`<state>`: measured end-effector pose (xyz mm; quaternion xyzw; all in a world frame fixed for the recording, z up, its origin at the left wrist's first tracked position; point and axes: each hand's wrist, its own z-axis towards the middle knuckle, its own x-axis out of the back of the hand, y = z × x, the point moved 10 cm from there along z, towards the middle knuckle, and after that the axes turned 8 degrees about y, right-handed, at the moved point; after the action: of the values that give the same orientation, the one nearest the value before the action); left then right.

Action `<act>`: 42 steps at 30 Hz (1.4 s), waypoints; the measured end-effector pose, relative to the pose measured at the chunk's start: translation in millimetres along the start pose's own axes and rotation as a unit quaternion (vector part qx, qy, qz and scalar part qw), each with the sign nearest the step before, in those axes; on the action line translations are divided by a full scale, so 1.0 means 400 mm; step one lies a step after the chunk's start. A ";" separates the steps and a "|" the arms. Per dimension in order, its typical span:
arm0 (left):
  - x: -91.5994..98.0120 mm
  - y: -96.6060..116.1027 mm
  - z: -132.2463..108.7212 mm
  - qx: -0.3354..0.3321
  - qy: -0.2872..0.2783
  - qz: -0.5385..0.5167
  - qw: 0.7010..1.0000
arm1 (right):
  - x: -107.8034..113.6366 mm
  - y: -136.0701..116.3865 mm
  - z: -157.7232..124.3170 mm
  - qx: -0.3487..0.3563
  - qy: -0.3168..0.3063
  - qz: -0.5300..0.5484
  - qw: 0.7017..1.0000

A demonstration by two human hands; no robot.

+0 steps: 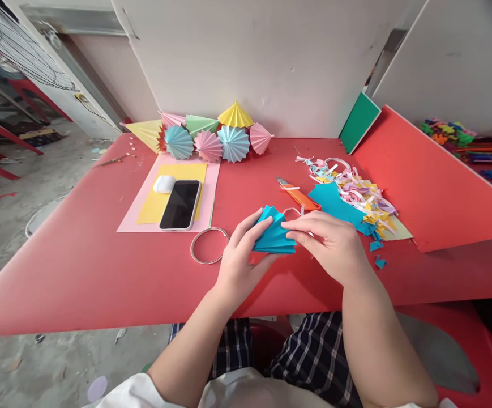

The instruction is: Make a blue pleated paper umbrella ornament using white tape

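Observation:
A pleated piece of bright blue paper (pixel 273 231) is held above the red table, its folds fanning out toward me. My left hand (pixel 242 249) grips it from the left, fingers on top and thumb beneath. At its right edge, my right hand (pixel 333 241) pinches with thumb and index finger at the pleats; the exact contact is partly hidden by the fingers. Just beyond the hands lies an orange utility knife (pixel 297 196). A ring of tape (pixel 209 245) rests by my left wrist.
Paper umbrellas (pixel 229 136) line the wall. A phone (pixel 180 205) and white earbud case (pixel 164 183) lie on yellow and pink sheets (pixel 129 221). To the right are blue paper (pixel 334 201), a heap of paper scraps (pixel 362 190) and a leaning red board (pixel 432 187).

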<state>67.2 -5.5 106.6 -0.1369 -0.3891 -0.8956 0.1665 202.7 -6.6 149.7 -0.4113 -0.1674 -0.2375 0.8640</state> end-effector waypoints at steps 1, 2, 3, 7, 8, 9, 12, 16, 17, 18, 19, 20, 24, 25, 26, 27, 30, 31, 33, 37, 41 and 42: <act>-0.001 0.002 0.001 -0.004 -0.006 0.004 1.000 | -0.002 -0.004 -0.001 0.013 -0.002 -0.017 1.000; -0.001 0.004 0.001 -0.010 -0.009 0.008 1.000 | -0.004 -0.006 -0.002 0.023 -0.001 -0.029 0.999; 0.000 0.006 0.002 -0.015 -0.010 0.010 1.000 | -0.005 -0.009 -0.001 0.032 0.002 -0.039 0.999; 0.002 0.007 0.002 -0.016 -0.030 0.002 0.999 | -0.006 -0.024 0.001 0.062 0.011 -0.078 0.995; 0.005 0.007 0.003 -0.014 -0.034 -0.005 0.999 | -0.006 -0.027 0.001 0.065 0.010 -0.084 0.994; 0.011 0.009 0.005 -0.015 -0.030 -0.010 0.999 | -0.006 -0.029 0.000 0.066 0.008 -0.090 0.994; 0.044 0.022 0.018 -0.032 0.020 0.016 0.999 | -0.005 -0.036 -0.003 0.073 0.010 -0.111 0.991; 0.068 0.061 0.034 -0.085 0.079 0.082 0.990 | -0.015 -0.053 -0.007 0.090 0.004 -0.149 0.985; 0.068 0.068 0.036 -0.094 0.083 0.091 0.988 | -0.017 -0.060 -0.007 0.097 0.005 -0.155 0.983; 0.067 0.074 0.038 -0.100 0.085 0.099 0.986 | -0.019 -0.068 -0.007 0.104 0.008 -0.159 0.982; 0.067 0.078 0.040 -0.103 0.086 0.105 0.985 | -0.020 -0.074 -0.007 0.110 0.012 -0.162 0.981; 0.067 0.082 0.040 -0.106 0.086 0.109 0.985 | -0.020 -0.080 -0.006 0.115 0.016 -0.163 0.980; 0.066 0.086 0.038 -0.107 0.083 0.122 0.983 | -0.022 -0.087 -0.006 0.117 0.021 -0.168 0.979; 0.066 0.086 0.037 -0.107 0.081 0.125 0.983 | -0.021 -0.087 -0.006 0.116 0.023 -0.171 0.978; 0.065 0.088 0.036 -0.108 0.081 0.127 0.983 | -0.020 -0.086 -0.006 0.114 0.025 -0.174 0.978; 0.065 0.089 0.035 -0.110 0.081 0.129 0.982 | -0.018 -0.086 -0.006 0.112 0.027 -0.177 0.977; 0.063 0.094 0.034 -0.112 0.082 0.130 0.982 | -0.016 -0.088 -0.007 0.112 0.030 -0.180 0.977; 0.062 0.095 0.034 -0.112 0.082 0.131 0.982 | -0.017 -0.089 -0.008 0.114 0.029 -0.180 0.977; 0.061 0.096 0.035 -0.108 0.081 0.134 0.982 | -0.019 -0.091 -0.011 0.120 0.030 -0.178 0.976; 0.060 0.096 0.037 -0.101 0.076 0.140 0.982 | -0.021 -0.095 -0.015 0.133 0.035 -0.173 0.975; 0.069 0.099 0.038 -0.108 0.088 0.142 0.980 | -0.011 -0.100 -0.015 0.146 0.051 -0.171 0.973; 0.073 0.101 0.038 -0.112 0.094 0.143 0.979 | -0.008 -0.100 -0.014 0.147 0.054 -0.172 0.973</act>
<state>58.7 -25.6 153.9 -0.1245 -0.2457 -0.9093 0.3120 178.6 -32.2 170.1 -0.2317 -0.2215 -0.3769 0.8690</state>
